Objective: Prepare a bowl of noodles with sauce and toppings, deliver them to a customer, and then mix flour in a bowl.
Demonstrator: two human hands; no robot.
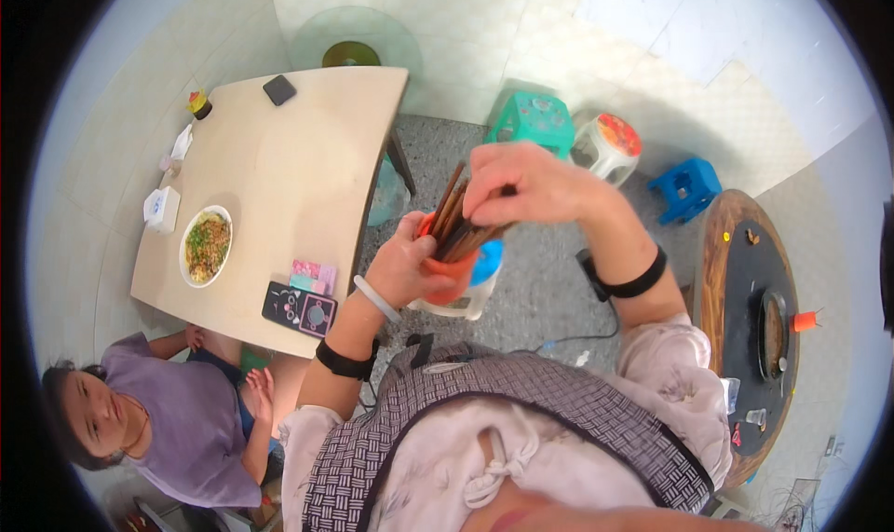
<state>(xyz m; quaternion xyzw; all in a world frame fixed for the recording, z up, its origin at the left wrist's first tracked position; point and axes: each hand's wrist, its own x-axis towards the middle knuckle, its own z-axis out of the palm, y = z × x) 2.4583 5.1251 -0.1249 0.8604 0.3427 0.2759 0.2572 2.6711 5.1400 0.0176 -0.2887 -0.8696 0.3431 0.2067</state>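
My left hand (401,270) is wrapped around an orange cup (450,284), with the thumb along its near side. A bundle of brown chopsticks (450,214) stands tilted in the cup, the ends fanning out above the rim. Over the top of the bundle, my right hand (527,182) has bent fingers closed on some of the chopsticks. Its fingers and palm hide part of the bundle, so how many it grips cannot be seen. Both hands are above the floor, to the right of a pale wooden table (300,161).
A bowl of noodles (206,247), a tissue box (162,209) and a patterned phone (299,308) rest on the table. Beside it sits a person (188,420). Plastic stools (538,116) line the wall. A round table (716,280) with a dark top stands right.
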